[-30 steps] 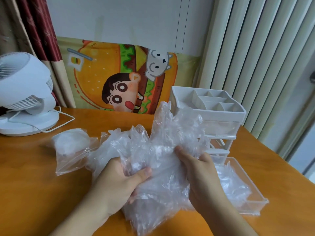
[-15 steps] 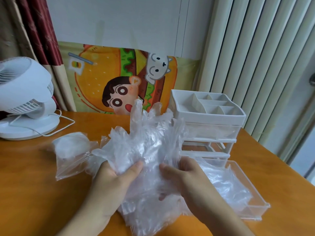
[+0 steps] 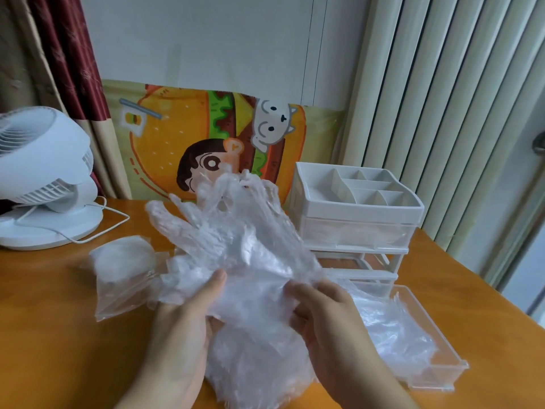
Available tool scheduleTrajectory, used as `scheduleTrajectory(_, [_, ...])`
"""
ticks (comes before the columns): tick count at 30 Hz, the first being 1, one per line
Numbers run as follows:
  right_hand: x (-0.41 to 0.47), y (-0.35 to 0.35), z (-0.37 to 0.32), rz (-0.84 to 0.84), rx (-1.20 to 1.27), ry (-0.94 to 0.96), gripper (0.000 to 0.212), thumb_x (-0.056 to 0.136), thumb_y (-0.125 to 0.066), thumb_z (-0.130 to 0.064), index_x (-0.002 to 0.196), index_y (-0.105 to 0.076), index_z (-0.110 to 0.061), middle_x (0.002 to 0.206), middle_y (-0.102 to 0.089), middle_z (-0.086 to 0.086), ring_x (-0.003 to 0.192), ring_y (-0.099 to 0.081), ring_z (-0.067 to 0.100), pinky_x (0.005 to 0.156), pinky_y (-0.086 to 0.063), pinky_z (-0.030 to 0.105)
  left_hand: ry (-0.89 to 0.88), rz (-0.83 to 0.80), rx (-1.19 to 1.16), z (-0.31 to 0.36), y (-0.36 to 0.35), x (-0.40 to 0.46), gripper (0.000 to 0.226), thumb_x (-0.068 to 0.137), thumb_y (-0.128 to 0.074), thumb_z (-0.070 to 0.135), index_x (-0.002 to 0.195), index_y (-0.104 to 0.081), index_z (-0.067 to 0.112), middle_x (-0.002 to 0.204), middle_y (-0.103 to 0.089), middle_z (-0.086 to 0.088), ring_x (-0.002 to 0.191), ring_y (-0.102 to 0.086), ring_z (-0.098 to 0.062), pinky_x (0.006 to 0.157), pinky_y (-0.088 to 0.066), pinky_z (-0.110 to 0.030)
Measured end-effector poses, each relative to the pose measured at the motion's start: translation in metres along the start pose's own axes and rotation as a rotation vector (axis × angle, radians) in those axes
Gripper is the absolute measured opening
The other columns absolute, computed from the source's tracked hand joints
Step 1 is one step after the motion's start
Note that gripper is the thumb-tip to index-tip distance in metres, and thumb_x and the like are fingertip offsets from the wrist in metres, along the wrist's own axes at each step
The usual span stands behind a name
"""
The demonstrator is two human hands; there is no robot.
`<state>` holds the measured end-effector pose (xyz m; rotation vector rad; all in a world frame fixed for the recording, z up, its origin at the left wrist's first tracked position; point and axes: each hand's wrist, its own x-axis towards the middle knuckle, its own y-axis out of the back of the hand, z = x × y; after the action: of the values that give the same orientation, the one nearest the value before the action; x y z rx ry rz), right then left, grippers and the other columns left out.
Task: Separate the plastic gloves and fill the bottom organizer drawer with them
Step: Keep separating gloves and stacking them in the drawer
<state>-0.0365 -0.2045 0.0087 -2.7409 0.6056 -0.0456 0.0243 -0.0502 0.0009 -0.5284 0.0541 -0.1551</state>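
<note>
Both hands worked the same clump: the left hand (image 3: 188, 317) was clamped with its thumb over the near edge of the plastic gloves (image 3: 236, 261), and the right hand (image 3: 330, 317) pinched the sheets beside it, fingers closed on the film. The bundle stood raised above the bench (image 3: 53, 335), glove fingers fanned upward, with more film hanging below the palms. Judging by this, the separating step was under way; next, one glove would need peeling free and carrying right to the bottom drawer (image 3: 436, 370), which lay pulled out and already partly filled, possibly with loose gloves, though the clear film blurred together. Behind it stood the white organizer (image 3: 356, 208). A clear bag (image 3: 124, 276) lay left of the clump, a white fan (image 3: 44, 178) beyond, a cartoon cushion (image 3: 182, 128) against the wall.
</note>
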Motion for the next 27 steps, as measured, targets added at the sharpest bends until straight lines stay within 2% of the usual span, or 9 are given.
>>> scheduleTrajectory(3, [-0.001,-0.002,0.001,0.064,0.031,0.008,0.02,0.096,-0.071,-0.009,0.079,-0.059,-0.011,0.058,-0.059,-0.001,0.049,-0.057,0.013,0.046,-0.047,0.023,0.026,-0.012,0.066,-0.003,0.001,0.0,0.019,0.094,-0.068,0.015,0.104,-0.078,0.003,0.101,-0.077,-0.024,0.092,-0.076,-0.042,0.087,-0.056,-0.05])
scheduleTrajectory(5, [0.0,0.001,0.004,0.084,-0.032,0.03,0.018,0.096,-0.074,-0.01,0.082,-0.063,-0.009,0.053,-0.062,-0.004,0.044,-0.059,0.008,0.041,-0.044,0.021,0.037,-0.019,0.113,-0.005,-0.001,-0.003,0.035,0.084,-0.082,0.029,0.109,-0.076,0.006,0.105,-0.077,-0.022,0.094,-0.076,-0.043,0.091,-0.056,-0.057])
scheduleTrajectory(8, [0.003,0.005,0.001,0.119,-0.169,0.125,0.009,0.095,-0.073,-0.007,0.088,-0.077,-0.006,0.077,-0.077,0.012,0.066,-0.074,0.025,0.058,-0.056,0.033,-0.007,-0.017,0.081,-0.003,-0.004,-0.002,0.025,0.082,-0.08,0.014,0.104,-0.073,0.002,0.098,-0.077,-0.024,0.086,-0.077,-0.043,0.085,-0.058,-0.058])
scheduleTrajectory(13, [0.013,0.036,-0.031,0.083,-0.254,0.165,0.008,0.095,-0.073,-0.003,0.092,-0.079,-0.007,0.088,-0.079,0.02,0.076,-0.076,0.039,0.065,-0.063,0.049,0.027,-0.219,0.088,-0.004,-0.004,-0.008,0.027,0.073,-0.071,0.008,0.088,-0.065,-0.014,0.088,-0.075,-0.029,0.071,-0.076,-0.044,0.053,-0.063,-0.036])
scheduleTrajectory(15, [0.014,0.059,-0.049,0.056,-0.291,0.165,0.003,0.096,-0.073,-0.003,0.095,-0.076,0.0,0.082,-0.076,0.018,0.068,-0.072,0.036,0.056,-0.057,0.04,0.078,-0.354,0.143,-0.001,-0.009,-0.016,0.032,0.068,-0.088,0.021,0.088,-0.076,-0.001,0.09,-0.074,-0.033,0.071,-0.074,-0.045,0.053,-0.062,-0.038])
scheduleTrajectory(17, [0.017,0.09,-0.067,0.037,-0.392,0.137,0.009,0.097,-0.073,-0.003,0.089,-0.071,0.001,0.069,-0.067,0.014,0.056,-0.065,0.025,0.049,-0.051,0.031,0.117,-0.478,0.261,0.0,-0.012,-0.021,0.062,0.047,-0.102,0.045,0.093,-0.079,0.009,0.089,-0.071,-0.036,0.069,-0.07,-0.05,0.057,-0.06,-0.043])
scheduleTrajectory(22, [0.027,0.162,-0.09,0.054,-0.686,0.005,0.008,0.098,-0.072,-0.006,0.101,-0.075,0.001,0.081,-0.076,0.017,0.063,-0.071,0.028,0.052,-0.055,0.033,-0.373,-0.354,0.59,0.0,-0.041,-0.024,0.027,0.066,-0.075,0.044,0.085,-0.074,0.024,0.071,-0.068,-0.011,0.061,-0.063,-0.027,0.061,-0.053,-0.032])
scheduleTrajectory(25, [0.033,0.177,-0.081,0.048,-0.915,-0.011,0.016,0.094,-0.071,-0.003,0.079,-0.066,0.001,0.063,-0.064,0.005,0.054,-0.063,0.018,0.05,-0.053,0.03,-0.676,-0.547,0.84,0.002,-0.089,-0.025,0.012,0.086,-0.072,0.031,0.097,-0.071,0.032,0.092,-0.068,0.008,0.085,-0.065,-0.016,0.071,-0.051,-0.017])
scheduleTrajectory(27, [0.034,0.177,-0.076,0.023,-1.042,-0.008,0.029,0.092,-0.066,0.001,0.067,-0.057,-0.01,0.056,-0.053,-0.002,0.045,-0.052,0.011,0.043,-0.045,0.022,-0.725,-0.701,1.136,-0.014,-0.123,-0.017,0.018,0.094,-0.069,0.028,0.105,-0.064,0.041,0.107,-0.057,0.024,0.1,-0.059,-0.006,0.081,-0.046,-0.013])
